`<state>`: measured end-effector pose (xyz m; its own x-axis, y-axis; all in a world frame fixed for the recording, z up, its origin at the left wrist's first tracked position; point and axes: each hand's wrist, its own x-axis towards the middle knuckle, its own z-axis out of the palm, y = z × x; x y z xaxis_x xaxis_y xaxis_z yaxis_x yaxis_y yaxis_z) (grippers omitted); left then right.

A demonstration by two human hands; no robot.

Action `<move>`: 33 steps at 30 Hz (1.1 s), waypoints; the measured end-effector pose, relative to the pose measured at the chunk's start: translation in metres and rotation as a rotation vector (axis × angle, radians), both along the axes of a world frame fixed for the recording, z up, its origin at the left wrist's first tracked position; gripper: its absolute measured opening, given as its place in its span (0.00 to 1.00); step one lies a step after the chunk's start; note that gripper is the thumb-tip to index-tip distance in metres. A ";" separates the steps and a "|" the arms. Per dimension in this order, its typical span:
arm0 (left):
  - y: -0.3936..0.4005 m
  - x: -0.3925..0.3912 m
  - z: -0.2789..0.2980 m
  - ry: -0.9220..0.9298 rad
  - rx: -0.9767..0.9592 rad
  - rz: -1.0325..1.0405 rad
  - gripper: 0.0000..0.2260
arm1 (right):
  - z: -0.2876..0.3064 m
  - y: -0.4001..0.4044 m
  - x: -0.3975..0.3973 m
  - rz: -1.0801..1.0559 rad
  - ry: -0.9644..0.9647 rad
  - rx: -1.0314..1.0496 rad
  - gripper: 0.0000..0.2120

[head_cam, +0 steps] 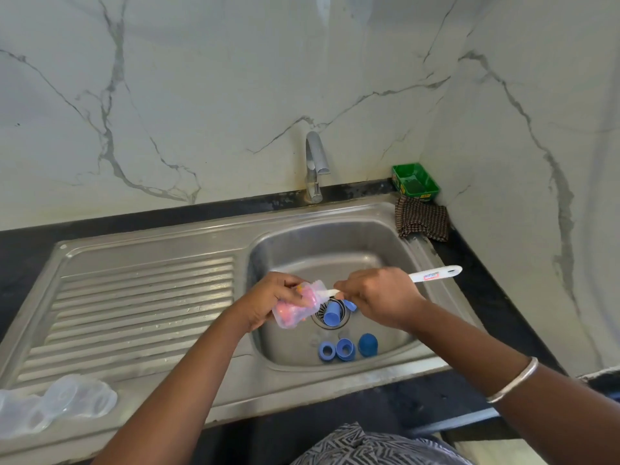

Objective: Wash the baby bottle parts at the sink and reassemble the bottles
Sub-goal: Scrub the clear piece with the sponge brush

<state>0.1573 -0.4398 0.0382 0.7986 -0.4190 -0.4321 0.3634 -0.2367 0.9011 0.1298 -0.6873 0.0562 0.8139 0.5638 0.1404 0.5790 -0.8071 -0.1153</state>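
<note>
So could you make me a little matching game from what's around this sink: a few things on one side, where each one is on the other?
Things:
1. bottle
2. brush
3. checked cloth
4. blue cup

Places:
A. over the drain
B. gripped in the left hand
C. on the sink's back right corner
D. held by the right hand

Pairs: 1-B, 2-D, 3-C, 4-A
</note>
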 end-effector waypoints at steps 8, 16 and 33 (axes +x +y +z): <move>-0.006 -0.007 -0.005 -0.743 0.326 -0.131 0.27 | -0.001 -0.001 0.017 -0.492 0.842 0.603 0.06; -0.007 0.009 -0.013 -0.835 0.347 -0.137 0.28 | -0.009 -0.037 0.033 -0.488 0.929 0.617 0.07; -0.051 0.050 -0.056 -0.475 0.433 0.158 0.29 | -0.031 -0.118 0.060 -0.624 0.412 0.314 0.08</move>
<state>0.2074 -0.4909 -0.0183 0.9815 -0.1483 -0.1207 0.0101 -0.5900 0.8073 0.1900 -0.8052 0.0255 0.9863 -0.0276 -0.1626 -0.1058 -0.8620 -0.4958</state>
